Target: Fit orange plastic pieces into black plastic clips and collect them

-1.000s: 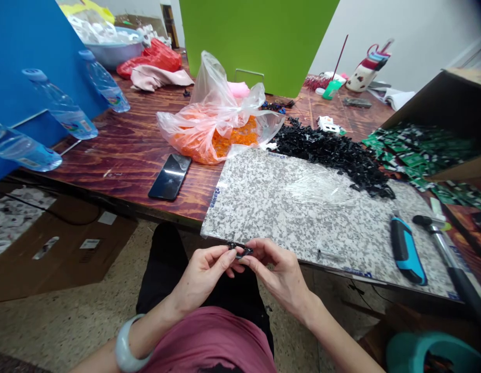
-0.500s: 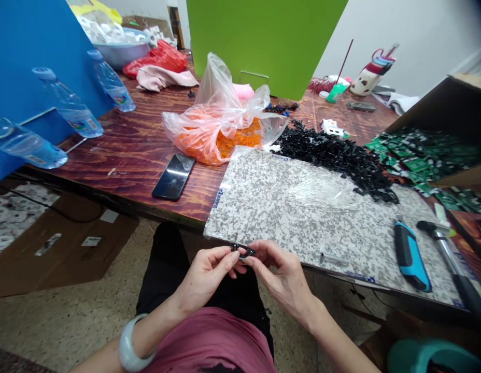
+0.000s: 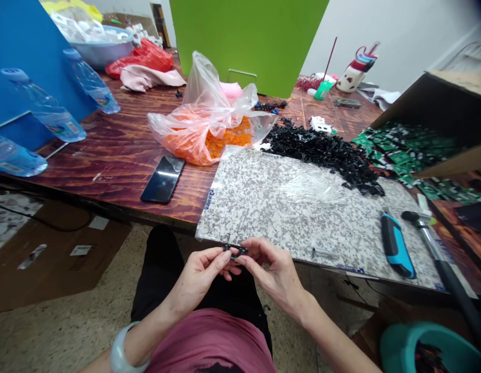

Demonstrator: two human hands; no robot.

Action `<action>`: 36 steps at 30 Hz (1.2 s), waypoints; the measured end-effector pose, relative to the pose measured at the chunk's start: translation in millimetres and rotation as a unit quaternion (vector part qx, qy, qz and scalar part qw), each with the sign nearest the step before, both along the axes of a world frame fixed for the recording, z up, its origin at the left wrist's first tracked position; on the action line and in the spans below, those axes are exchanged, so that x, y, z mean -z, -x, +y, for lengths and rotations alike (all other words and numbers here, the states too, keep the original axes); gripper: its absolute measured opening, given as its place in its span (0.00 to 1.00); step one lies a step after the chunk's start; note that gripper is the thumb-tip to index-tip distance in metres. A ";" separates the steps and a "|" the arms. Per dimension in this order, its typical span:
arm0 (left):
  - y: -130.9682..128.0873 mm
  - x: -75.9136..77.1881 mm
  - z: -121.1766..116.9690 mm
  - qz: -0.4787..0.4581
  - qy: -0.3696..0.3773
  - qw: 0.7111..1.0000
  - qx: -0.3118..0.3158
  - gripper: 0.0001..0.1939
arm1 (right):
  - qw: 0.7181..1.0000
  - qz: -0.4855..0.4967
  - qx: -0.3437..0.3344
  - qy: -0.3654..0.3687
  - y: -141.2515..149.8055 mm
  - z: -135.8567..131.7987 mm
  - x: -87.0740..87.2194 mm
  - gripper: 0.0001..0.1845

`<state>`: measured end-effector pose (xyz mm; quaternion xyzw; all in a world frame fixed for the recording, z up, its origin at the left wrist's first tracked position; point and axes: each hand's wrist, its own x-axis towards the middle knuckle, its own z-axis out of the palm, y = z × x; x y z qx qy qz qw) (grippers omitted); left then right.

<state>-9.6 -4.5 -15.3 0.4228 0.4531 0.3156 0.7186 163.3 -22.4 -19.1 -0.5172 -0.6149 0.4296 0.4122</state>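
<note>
A small black plastic part (image 3: 236, 251) is pinched between both hands, just in front of the table's near edge and above my lap. My left hand (image 3: 203, 269) grips its left end with thumb and forefinger. On its right end, the thumb and fingers of my right hand (image 3: 272, 265) are closed. The fingertips hide much of the part. Behind the hands lies a speckled grey stone slab (image 3: 240, 207). It bears a heap of similar black parts (image 3: 326, 153) and a spread of thin clear or silvery pins (image 3: 312, 187).
On the slab's right lie a blue-black utility knife (image 3: 396, 246) and a hammer (image 3: 430, 243). Green circuit boards (image 3: 399, 150) spill from a cardboard box at right. A phone (image 3: 163, 178) and a bag of orange pieces (image 3: 209, 134) are left of the slab; a teal bucket (image 3: 396, 342) stands below.
The whole view has shifted slightly, so the table things appear further left. Both hands still hold the black part, with hardly any change in grip.
</note>
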 end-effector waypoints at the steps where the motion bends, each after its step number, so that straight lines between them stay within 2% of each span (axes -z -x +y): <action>1: -0.2 0.1 -0.4 0.000 0.000 1.000 -0.002 0.14 | 1.000 0.001 0.000 0.002 0.1 -0.1 -0.1 0.10; 14: -1.9 0.1 -8.4 0.038 -0.062 0.997 -0.014 0.12 | 0.997 0.021 -0.007 0.079 3.6 -3.6 -18.0 0.09; 18: 0.8 1.6 -12.2 0.083 -0.121 0.989 -0.008 0.11 | 0.991 0.063 -0.016 0.120 6.3 -4.8 -18.5 0.11; 21: 5.4 1.4 -10.1 0.107 -0.145 0.983 0.017 0.12 | 0.982 0.118 -0.004 0.150 9.7 -5.2 -12.7 0.13; 25: 8.4 -2.3 -3.9 0.093 -0.117 0.987 0.052 0.12 | 0.968 0.168 0.014 0.188 10.4 -8.5 -1.9 0.15; 29: 6.6 -3.4 -2.7 0.077 -0.087 0.993 0.031 0.12 | 0.959 0.209 0.032 0.189 8.5 -12.4 2.3 0.17; 36: 7.1 0.5 -4.4 0.081 -0.080 0.993 0.022 0.14 | 0.968 0.185 0.019 0.170 8.2 -14.3 -1.0 0.14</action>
